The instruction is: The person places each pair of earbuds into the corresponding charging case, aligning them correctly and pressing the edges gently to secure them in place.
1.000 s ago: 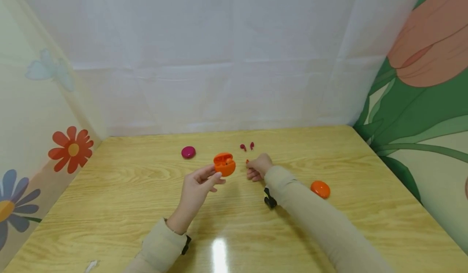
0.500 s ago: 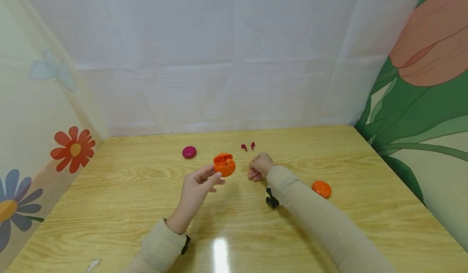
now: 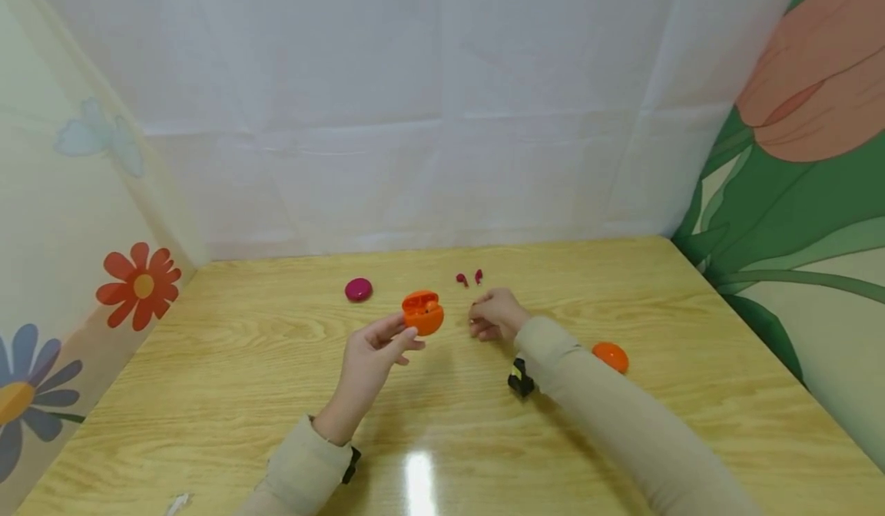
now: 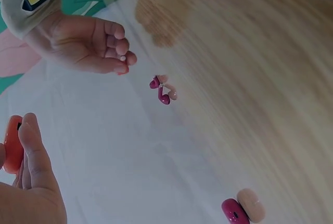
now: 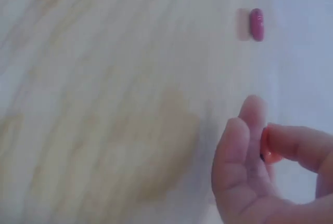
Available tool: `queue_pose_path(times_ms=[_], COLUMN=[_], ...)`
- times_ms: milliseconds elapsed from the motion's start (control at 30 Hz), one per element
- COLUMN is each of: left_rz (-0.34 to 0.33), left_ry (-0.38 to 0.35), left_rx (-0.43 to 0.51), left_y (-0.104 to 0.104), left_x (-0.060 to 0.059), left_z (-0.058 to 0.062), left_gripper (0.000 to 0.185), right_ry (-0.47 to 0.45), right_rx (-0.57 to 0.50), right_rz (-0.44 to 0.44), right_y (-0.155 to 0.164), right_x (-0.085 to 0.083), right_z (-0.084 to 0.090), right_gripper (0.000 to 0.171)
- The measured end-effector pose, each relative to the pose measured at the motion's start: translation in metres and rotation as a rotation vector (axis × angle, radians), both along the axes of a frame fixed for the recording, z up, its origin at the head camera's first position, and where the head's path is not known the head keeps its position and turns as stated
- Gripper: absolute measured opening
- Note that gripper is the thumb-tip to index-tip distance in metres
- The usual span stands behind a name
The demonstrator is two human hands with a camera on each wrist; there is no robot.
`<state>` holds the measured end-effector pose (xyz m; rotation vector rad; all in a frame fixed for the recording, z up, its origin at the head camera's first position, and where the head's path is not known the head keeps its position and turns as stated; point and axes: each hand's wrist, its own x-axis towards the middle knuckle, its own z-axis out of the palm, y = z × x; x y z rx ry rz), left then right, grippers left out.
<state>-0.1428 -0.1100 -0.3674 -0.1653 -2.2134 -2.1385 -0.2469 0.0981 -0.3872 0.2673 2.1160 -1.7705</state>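
Note:
My left hand (image 3: 394,335) holds an open orange earbud case (image 3: 422,312) up above the wooden table (image 3: 207,393); the case's edge (image 4: 11,143) shows beside my fingers in the left wrist view. Just right of it, my right hand (image 3: 484,318) pinches a small orange earbud (image 5: 268,151) between thumb and fingertips, low over the table. The earbud's tip (image 4: 123,64) peeks out of that hand (image 4: 93,44). Two magenta earbuds (image 3: 469,277) lie just behind the right hand.
A closed magenta case (image 3: 358,289) lies at the back left of the hands, also visible as the magenta case (image 5: 256,24). A closed orange case (image 3: 610,357) sits beside my right forearm. Papered walls enclose the table on three sides.
The right hand has pinched the small orange earbud by its fingertips and its forearm has swung slightly right. The left hand keeps the open case almost still.

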Motion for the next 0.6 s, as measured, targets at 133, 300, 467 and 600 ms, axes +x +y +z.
queue_pose_path(times_ms=[133,300,467,600], left_rz=[0.006,0.013,0.015,0.014], left_ry=[-0.002,0.004,0.011,0.015], left_rx=[-0.003,-0.006,-0.004,-0.006], left_y=[0.0,0.0,-0.001,-0.001], left_x=[0.0,0.0,0.0,0.001], left_z=[0.0,0.0,0.001,0.002], left_gripper=[0.031,0.03,0.03,0.031], right_ry=[0.031,0.088,0.103,0.105], right_rx=[-0.018,-0.041,-0.067,-0.064], right_rz=[0.027,0.057,0.076,0.1], right_y=[0.001,0.006,0.009,0.011], right_x=[0.003,0.008,0.013,0.017], right_z=[0.01,0.021,0.031,0.037], right_gripper=[0.037,0.04,0.039,0.038])
